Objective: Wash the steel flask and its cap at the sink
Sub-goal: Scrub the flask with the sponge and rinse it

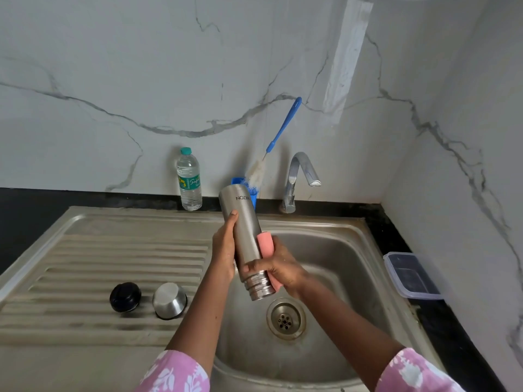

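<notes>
1. The steel flask (243, 230) is held over the sink (339, 250), tilted, with its threaded mouth to the near side and its base to the far side.
2. The left hand (225, 250) holds the flask from the left. Its thumb lies along the body, and its fingers go behind it.
3. The right hand (280, 267) grasps a pink sponge (266, 244) against the right side of the flask, with its thumb across the neck.
4. The steel cap (169, 300) lies mouth down on the draining board (99, 250), with a black stopper (125, 297) just left of it.
5. At the far wall stand a water bottle (189, 179), a blue bottle brush (283, 128) in a blue holder (236, 182), and the tap (300, 176).
6. A plastic box (410, 275) lies on the black table (441, 321), right of the sink.
</notes>
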